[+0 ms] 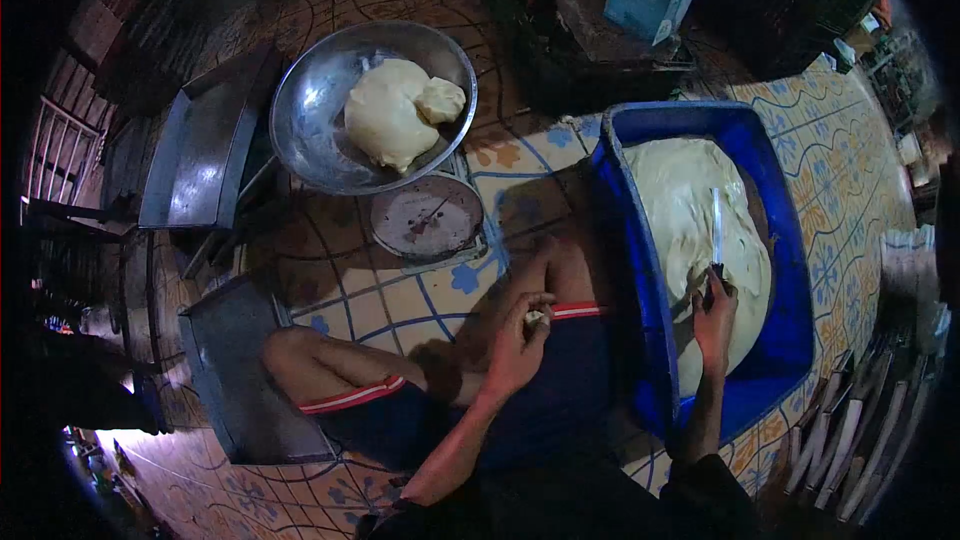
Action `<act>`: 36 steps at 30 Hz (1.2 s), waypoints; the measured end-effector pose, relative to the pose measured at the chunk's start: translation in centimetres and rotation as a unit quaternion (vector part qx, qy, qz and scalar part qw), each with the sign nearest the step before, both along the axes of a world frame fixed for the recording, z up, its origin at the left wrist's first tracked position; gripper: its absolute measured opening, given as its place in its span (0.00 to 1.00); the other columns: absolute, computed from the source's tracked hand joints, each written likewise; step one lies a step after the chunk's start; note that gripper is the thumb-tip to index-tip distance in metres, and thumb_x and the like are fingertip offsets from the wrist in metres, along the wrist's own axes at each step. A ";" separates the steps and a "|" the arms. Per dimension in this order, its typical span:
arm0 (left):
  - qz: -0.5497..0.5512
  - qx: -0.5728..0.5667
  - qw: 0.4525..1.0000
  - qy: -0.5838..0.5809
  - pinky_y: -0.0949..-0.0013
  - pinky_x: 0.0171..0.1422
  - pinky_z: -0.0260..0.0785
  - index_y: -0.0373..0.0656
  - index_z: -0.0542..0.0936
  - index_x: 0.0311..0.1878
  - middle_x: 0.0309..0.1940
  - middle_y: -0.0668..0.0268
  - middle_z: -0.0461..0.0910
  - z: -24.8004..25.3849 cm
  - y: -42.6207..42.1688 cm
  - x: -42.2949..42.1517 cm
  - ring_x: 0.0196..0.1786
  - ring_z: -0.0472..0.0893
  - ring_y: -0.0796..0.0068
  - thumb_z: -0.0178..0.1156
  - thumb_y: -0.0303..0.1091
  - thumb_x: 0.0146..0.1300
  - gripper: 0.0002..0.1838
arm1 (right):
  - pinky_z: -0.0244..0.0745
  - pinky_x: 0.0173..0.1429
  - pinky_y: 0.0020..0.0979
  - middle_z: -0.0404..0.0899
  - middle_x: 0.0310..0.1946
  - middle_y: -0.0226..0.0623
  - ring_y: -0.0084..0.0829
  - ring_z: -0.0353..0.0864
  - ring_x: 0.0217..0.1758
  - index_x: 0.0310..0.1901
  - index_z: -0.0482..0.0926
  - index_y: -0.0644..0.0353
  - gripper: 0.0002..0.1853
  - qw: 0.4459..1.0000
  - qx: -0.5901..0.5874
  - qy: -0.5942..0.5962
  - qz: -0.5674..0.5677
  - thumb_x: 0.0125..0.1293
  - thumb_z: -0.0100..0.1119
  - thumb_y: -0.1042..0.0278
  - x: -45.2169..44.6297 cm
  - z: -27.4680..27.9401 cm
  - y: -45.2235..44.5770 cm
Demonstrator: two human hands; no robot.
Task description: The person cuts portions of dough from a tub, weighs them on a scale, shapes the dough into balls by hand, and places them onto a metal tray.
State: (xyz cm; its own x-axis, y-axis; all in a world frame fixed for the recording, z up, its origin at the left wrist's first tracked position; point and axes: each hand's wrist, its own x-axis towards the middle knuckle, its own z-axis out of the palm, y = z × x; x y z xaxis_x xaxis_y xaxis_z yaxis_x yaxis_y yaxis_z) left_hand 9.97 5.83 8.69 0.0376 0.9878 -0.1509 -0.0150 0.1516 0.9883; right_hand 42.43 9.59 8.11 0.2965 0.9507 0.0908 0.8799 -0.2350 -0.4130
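Dough beneath right hand (fingers around knife)

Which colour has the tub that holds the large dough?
The tub is deep blue; it shows best in the head view.

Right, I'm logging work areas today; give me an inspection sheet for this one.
Surface: patterned tile floor.
Job's things: large dough mass in blue tub; knife at that dough; smaller dough in metal bowl, near an apparent scale.
Clutter: two metal trays at left; blue box at top.
Hands: right hand grips the knife handle; left hand, above the legs, pinches a small pale piece.
Cables: nothing seen.
Surroundings: dim; long slats at right.
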 end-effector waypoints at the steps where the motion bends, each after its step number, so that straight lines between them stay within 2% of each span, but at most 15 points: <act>1: -0.002 0.000 1.000 -0.002 0.73 0.47 0.66 0.39 0.72 0.54 0.39 0.65 0.72 0.2 0.0 0.1 0.39 0.72 0.79 0.49 0.22 0.68 0.12 | 0.69 0.57 0.45 0.71 0.48 0.54 0.52 0.73 0.52 0.61 0.73 0.56 0.26 1.000 0.006 0.005 -0.003 0.60 0.62 0.70 -0.1 0.0 -0.1; 12: -0.010 -0.030 0.999 -0.011 0.74 0.42 0.69 0.39 0.72 0.55 0.39 0.67 0.74 0.0 0.0 0.8 0.37 0.73 0.81 0.46 0.30 0.73 0.11 | 0.70 0.56 0.43 0.71 0.50 0.54 0.49 0.72 0.55 0.60 0.73 0.58 0.25 0.990 -0.108 0.066 -0.057 0.59 0.59 0.74 -2.3 3.3 0.2; 14: -0.005 -0.021 0.998 -0.062 0.72 0.46 0.69 0.39 0.72 0.55 0.40 0.66 0.75 0.4 0.3 1.3 0.40 0.74 0.80 0.45 0.32 0.74 0.12 | 0.72 0.55 0.40 0.72 0.50 0.53 0.46 0.74 0.55 0.59 0.74 0.59 0.23 0.985 0.166 -0.036 0.027 0.59 0.59 0.74 -2.6 3.0 -0.3; 16: -0.002 -0.021 0.996 -0.087 0.71 0.49 0.69 0.39 0.71 0.56 0.41 0.66 0.75 0.6 0.6 1.9 0.42 0.74 0.79 0.45 0.33 0.74 0.13 | 0.73 0.56 0.37 0.74 0.51 0.51 0.44 0.75 0.56 0.58 0.74 0.59 0.23 0.973 0.198 -0.101 0.064 0.59 0.59 0.74 -4.0 5.2 -0.1; 18: 0.003 -0.019 0.993 -0.113 0.69 0.53 0.68 0.40 0.69 0.58 0.43 0.65 0.75 0.7 1.1 2.6 0.44 0.74 0.78 0.45 0.34 0.75 0.14 | 0.71 0.59 0.38 0.75 0.53 0.47 0.45 0.75 0.56 0.57 0.75 0.59 0.23 0.942 0.079 0.303 0.118 0.57 0.60 0.75 -5.9 6.2 -0.1; 21: -0.013 -0.065 0.957 -0.282 0.65 0.61 0.66 0.43 0.61 0.67 0.52 0.60 0.71 0.9 1.5 3.5 0.53 0.73 0.70 0.50 0.42 0.73 0.24 | 0.72 0.57 0.36 0.75 0.55 0.42 0.39 0.74 0.57 0.51 0.77 0.62 0.16 0.930 0.073 0.236 0.273 0.59 0.60 0.74 -12.5 7.9 -0.4; 23: -0.079 -0.100 0.822 -0.556 0.61 0.67 0.61 0.47 0.51 0.73 0.63 0.56 0.63 1.3 1.0 3.6 0.60 0.70 0.63 0.53 0.52 0.69 0.37 | 0.73 0.52 0.33 0.79 0.49 0.40 0.36 0.77 0.52 0.47 0.79 0.62 0.11 0.910 0.126 0.063 0.390 0.62 0.57 0.75 -13.4 6.5 0.1; 24: -0.077 -0.091 0.823 -0.555 0.61 0.67 0.61 0.47 0.51 0.73 0.63 0.56 0.63 1.9 1.0 3.1 0.60 0.70 0.63 0.53 0.52 0.69 0.37 | 0.73 0.52 0.33 0.79 0.49 0.40 0.36 0.77 0.52 0.47 0.79 0.62 0.11 0.906 0.132 0.062 0.397 0.62 0.57 0.75 -12.8 5.4 0.2; 26: -0.101 -0.083 0.822 -0.554 0.57 0.70 0.58 0.50 0.45 0.75 0.69 0.54 0.54 3.4 1.1 1.1 0.66 0.66 0.57 0.54 0.58 0.65 0.44 | 0.73 0.54 0.37 0.79 0.43 0.47 0.44 0.79 0.42 0.45 0.79 0.66 0.14 0.904 0.101 0.392 0.140 0.57 0.61 0.74 -9.9 3.6 1.1; 27: -0.066 -0.068 0.866 -0.490 0.55 0.71 0.57 0.47 0.54 0.73 0.69 0.53 0.58 4.0 1.3 -0.6 0.69 0.64 0.58 0.54 0.55 0.67 0.38 | 0.73 0.53 0.39 0.79 0.40 0.49 0.47 0.79 0.41 0.44 0.79 0.66 0.13 0.916 0.157 0.359 0.087 0.58 0.61 0.74 -7.9 3.7 2.5; 29: 0.048 0.122 0.991 -0.042 0.59 0.69 0.62 0.41 0.66 0.66 0.62 0.58 0.68 4.1 2.2 -5.7 0.64 0.70 0.62 0.53 0.44 0.70 0.26 | 0.74 0.52 0.42 0.80 0.38 0.50 0.50 0.79 0.40 0.44 0.80 0.66 0.12 0.920 0.219 0.322 0.041 0.58 0.61 0.74 -4.2 3.7 5.5; 30: 0.165 0.061 0.958 -0.228 0.63 0.63 0.66 0.39 0.75 0.57 0.55 0.59 0.75 5.1 2.2 -7.2 0.57 0.76 0.66 0.54 0.41 0.69 0.19 | 0.74 0.52 0.42 0.80 0.41 0.51 0.50 0.79 0.43 0.45 0.79 0.66 0.13 0.981 0.110 0.148 0.061 0.59 0.62 0.73 -2.8 3.2 7.1; 31: 0.265 0.109 0.942 -0.174 0.67 0.57 0.67 0.41 0.74 0.57 0.52 0.61 0.76 3.6 2.8 -9.7 0.52 0.77 0.70 0.58 0.42 0.67 0.20 | 0.74 0.52 0.43 0.80 0.43 0.52 0.51 0.80 0.46 0.46 0.79 0.66 0.14 0.997 -0.001 -0.035 0.073 0.59 0.62 0.72 -2.2 3.4 8.2; 34: 0.436 0.127 0.871 -0.187 0.66 0.54 0.67 0.40 0.73 0.58 0.47 0.62 0.78 6.6 6.2 -15.6 0.50 0.76 0.70 0.59 0.43 0.65 0.23 | 0.75 0.53 0.42 0.78 0.49 0.54 0.50 0.79 0.52 0.52 0.78 0.66 0.21 0.944 0.264 -0.073 0.186 0.56 0.65 0.73 -7.6 5.4 10.8; 36: 0.498 0.127 0.839 -0.178 0.66 0.54 0.67 0.39 0.72 0.59 0.46 0.62 0.78 8.6 9.5 -17.9 0.50 0.76 0.69 0.60 0.43 0.64 0.24 | 0.76 0.54 0.40 0.77 0.53 0.51 0.47 0.79 0.54 0.53 0.78 0.64 0.21 0.928 0.184 0.188 0.265 0.56 0.65 0.74 -16.1 11.4 12.2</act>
State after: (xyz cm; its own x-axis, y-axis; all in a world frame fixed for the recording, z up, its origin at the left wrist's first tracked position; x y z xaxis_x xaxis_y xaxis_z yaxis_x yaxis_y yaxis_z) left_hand -7.92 15.29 17.27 -0.8276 0.5549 -0.0840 -0.3097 -0.3268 0.8929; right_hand 26.31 21.83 19.49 -0.1273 0.8972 0.4230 0.6097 0.4071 -0.6800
